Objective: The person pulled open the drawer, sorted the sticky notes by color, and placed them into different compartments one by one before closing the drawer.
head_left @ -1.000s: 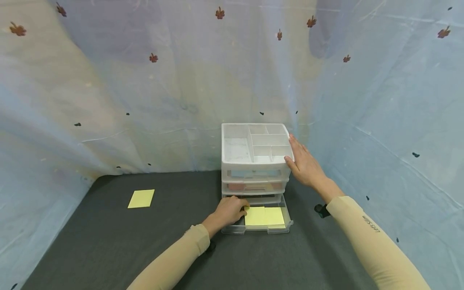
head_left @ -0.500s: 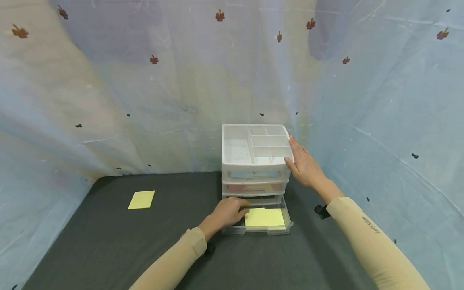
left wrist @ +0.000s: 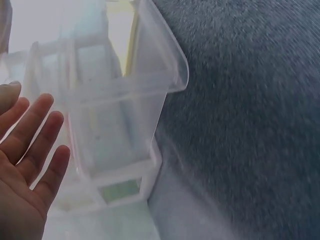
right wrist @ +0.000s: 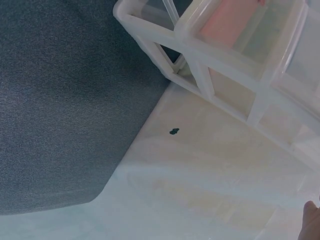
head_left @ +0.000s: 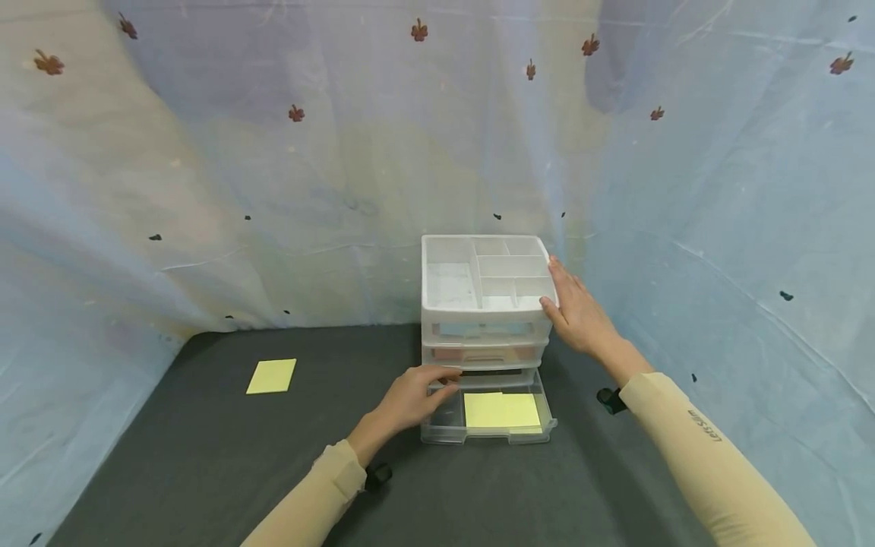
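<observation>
A white plastic drawer unit (head_left: pixel 487 311) stands on the dark table, its top tray divided into compartments. The clear bottom drawer (head_left: pixel 444 435) is pulled out, with yellow sticky notes (head_left: pixel 502 411) lying in its middle and right part. My left hand (head_left: pixel 408 396) hovers at that drawer's left side, fingers extended and thumb apart; the left wrist view shows the hand (left wrist: pixel 25 165) holding nothing. My right hand (head_left: pixel 581 317) rests against the unit's upper right edge, fingers along the side and thumb at the front corner. Only a fingertip of it appears in the right wrist view.
A square yellow sticky note pad (head_left: pixel 271 377) lies on the dark tabletop (head_left: pixel 205 456) to the left. Two upper drawers are closed; the second (head_left: pixel 485 355) shows pinkish contents. A pale curtain (head_left: pixel 342 167) with leaf shapes hangs behind and to the right.
My left hand has drawn back leftward from the notes in the bottom drawer, and its fingers have straightened. The right hand stays at the unit's edge.
</observation>
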Demonstrator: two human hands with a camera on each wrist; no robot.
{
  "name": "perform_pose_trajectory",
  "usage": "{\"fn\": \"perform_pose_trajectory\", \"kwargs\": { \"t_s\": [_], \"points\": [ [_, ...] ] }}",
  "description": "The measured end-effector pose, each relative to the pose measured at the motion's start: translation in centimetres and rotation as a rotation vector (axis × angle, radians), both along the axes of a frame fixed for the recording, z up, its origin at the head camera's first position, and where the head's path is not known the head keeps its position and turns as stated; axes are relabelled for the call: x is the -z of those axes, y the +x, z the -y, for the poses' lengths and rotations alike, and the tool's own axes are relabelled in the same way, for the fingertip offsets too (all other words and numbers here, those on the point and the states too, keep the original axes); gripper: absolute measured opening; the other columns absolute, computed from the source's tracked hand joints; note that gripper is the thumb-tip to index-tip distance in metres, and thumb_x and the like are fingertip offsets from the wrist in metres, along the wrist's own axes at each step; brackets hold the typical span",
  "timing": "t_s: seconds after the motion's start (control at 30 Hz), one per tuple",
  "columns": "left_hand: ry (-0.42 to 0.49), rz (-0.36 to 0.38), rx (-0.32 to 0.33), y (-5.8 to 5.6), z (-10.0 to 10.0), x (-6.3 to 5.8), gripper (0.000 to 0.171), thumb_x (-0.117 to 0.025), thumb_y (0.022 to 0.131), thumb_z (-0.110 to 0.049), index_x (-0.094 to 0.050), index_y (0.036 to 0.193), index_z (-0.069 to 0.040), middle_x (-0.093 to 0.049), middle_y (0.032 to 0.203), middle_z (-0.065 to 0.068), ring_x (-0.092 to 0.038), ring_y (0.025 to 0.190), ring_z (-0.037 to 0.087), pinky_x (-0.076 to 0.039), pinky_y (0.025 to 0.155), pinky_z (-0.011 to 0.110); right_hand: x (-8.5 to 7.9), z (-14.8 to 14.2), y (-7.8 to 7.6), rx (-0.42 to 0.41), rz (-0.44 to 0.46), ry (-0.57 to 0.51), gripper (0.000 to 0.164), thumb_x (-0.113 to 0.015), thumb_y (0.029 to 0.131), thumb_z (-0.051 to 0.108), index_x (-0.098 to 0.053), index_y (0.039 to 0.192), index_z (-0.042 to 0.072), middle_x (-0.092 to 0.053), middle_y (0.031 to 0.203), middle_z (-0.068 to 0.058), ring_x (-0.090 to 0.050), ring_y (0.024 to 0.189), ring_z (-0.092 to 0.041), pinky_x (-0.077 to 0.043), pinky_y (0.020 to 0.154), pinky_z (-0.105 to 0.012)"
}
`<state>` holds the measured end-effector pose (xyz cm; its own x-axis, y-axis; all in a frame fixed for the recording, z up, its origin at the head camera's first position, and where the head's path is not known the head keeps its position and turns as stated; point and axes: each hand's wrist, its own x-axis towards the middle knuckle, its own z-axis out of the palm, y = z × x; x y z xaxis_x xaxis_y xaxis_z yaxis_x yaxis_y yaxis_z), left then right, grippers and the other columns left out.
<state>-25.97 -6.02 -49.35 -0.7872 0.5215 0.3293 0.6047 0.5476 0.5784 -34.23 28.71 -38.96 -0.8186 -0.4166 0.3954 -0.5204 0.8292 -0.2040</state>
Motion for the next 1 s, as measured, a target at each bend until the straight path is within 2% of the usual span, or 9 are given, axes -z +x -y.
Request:
{"fn": "perform_pose_trajectory", "kwargs": {
  "t_s": [0.17,0.37,0.6,1.0],
  "points": [
    [0.062,-0.011,-0.021,0.1,1.5,-0.5,0.034,-0.067,0.104,-0.025,-0.068,0.137,-0.016,-0.072,0.124,-0.002,-0.069,0.101,0.014,-0.059,0.084,0.040,0.0,-0.1,0.0,-0.008,-0.007,-0.007,0.071,-0.039,0.113,0.035,-0.008,0.166,-0.001,-0.011,0.173,-0.018,-0.018,0.157,-0.041,-0.014,0.126,-0.057],
    [0.159,0.009,-0.049,0.1,3.6,-0.7,0.034,-0.068,0.103,-0.019,-0.068,0.136,-0.008,-0.072,0.127,0.001,-0.069,0.112,0.022,-0.057,0.094,0.049,0.1,-0.2,0.1,-0.007,-0.008,-0.012,0.071,-0.038,0.113,0.037,-0.009,0.165,-0.002,-0.011,0.173,-0.018,-0.018,0.157,-0.041,-0.014,0.126,-0.057],
    [0.180,-0.046,-0.158,-0.6,6.7,-0.7,0.033,-0.070,0.102,-0.018,-0.069,0.135,-0.015,-0.074,0.122,-0.003,-0.069,0.110,0.017,-0.058,0.090,0.046,0.1,-0.2,-0.1,-0.006,-0.010,-0.015,0.071,-0.036,0.113,0.039,-0.009,0.166,-0.001,-0.011,0.173,-0.017,-0.018,0.157,-0.039,-0.013,0.127,-0.056],
    [0.180,-0.029,-0.317,-1.5,12.9,-0.1,0.036,-0.069,0.103,-0.017,-0.067,0.139,-0.012,-0.075,0.122,0.002,-0.069,0.108,0.022,-0.057,0.084,0.042,0.1,-0.1,-0.3,-0.020,-0.012,-0.017,0.071,-0.039,0.113,0.035,-0.009,0.165,-0.002,-0.011,0.173,-0.018,-0.017,0.158,-0.040,-0.013,0.127,-0.055]
  ]
}}
